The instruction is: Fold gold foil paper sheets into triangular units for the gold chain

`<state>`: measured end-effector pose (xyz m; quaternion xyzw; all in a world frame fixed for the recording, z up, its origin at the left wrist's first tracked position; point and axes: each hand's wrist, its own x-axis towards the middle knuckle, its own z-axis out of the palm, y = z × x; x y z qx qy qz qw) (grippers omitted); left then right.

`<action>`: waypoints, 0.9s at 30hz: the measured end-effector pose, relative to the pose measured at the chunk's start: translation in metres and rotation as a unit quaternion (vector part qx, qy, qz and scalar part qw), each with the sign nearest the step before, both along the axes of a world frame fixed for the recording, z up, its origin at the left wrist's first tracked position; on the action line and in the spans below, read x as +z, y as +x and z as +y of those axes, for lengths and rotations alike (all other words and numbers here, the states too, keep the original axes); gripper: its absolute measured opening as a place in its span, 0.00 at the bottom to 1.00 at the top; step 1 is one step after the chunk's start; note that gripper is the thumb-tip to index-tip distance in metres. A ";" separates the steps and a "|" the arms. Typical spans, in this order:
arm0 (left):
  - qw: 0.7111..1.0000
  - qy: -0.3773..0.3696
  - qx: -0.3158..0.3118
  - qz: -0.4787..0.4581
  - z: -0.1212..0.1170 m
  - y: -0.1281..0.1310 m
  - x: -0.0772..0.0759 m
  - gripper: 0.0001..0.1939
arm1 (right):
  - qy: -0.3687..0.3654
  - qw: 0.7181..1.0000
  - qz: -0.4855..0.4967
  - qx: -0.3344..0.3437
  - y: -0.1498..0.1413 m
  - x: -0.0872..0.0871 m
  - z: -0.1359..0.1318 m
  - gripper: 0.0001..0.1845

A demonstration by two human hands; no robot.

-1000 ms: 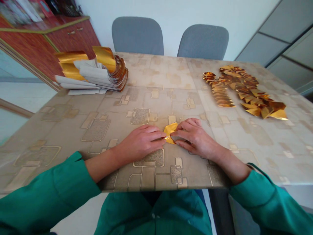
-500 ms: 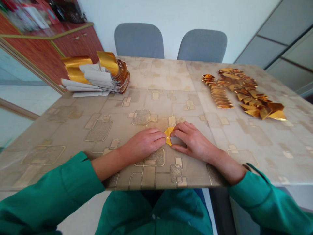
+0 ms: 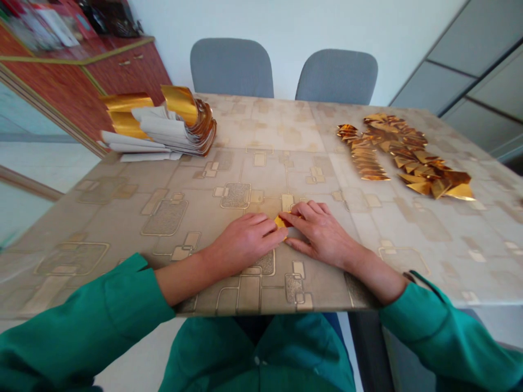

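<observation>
A small piece of gold foil paper (image 3: pixel 280 222), partly folded, lies on the table between my hands. My left hand (image 3: pixel 254 239) presses on its left side with the fingers together, the thumb reaching across its near edge. My right hand (image 3: pixel 321 231) grips the right side between thumb and fingers, and a grey-white underside shows under that palm. Much of the paper is hidden by my fingers.
A thick stack of gold and white paper sheets (image 3: pixel 163 128) sits at the table's back left. Rows of folded gold paper pieces (image 3: pixel 408 149) lie at the right. Two grey chairs (image 3: pixel 232 68) stand beyond the patterned tablecloth (image 3: pixel 261 128).
My left hand has shifted slightly right, its thumb now nearer my right hand. Less of the gold paper shows, and a darker folded face appears under my right fingers.
</observation>
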<state>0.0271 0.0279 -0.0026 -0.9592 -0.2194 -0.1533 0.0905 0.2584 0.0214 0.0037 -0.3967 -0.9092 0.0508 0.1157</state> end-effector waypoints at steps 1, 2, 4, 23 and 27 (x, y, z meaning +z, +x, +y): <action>1.000 -0.004 -0.004 0.004 0.002 0.000 0.000 0.08 | -0.004 1.000 0.000 -0.004 0.001 0.000 0.001 0.25; 1.000 -0.006 -0.013 0.005 0.005 -0.001 0.001 0.08 | -0.008 1.000 -0.001 -0.007 0.001 -0.001 0.001 0.25; 0.999 -0.006 -0.031 0.000 0.011 -0.003 0.001 0.08 | -0.020 1.000 0.007 -0.003 0.005 -0.001 0.003 0.25; 0.999 -0.031 0.000 -0.027 0.001 0.008 -0.001 0.15 | 0.015 0.998 0.031 0.054 0.009 0.001 0.004 0.19; 0.999 0.007 0.019 -0.036 -0.001 0.009 -0.003 0.08 | -0.008 0.996 0.044 0.080 0.011 0.003 0.004 0.18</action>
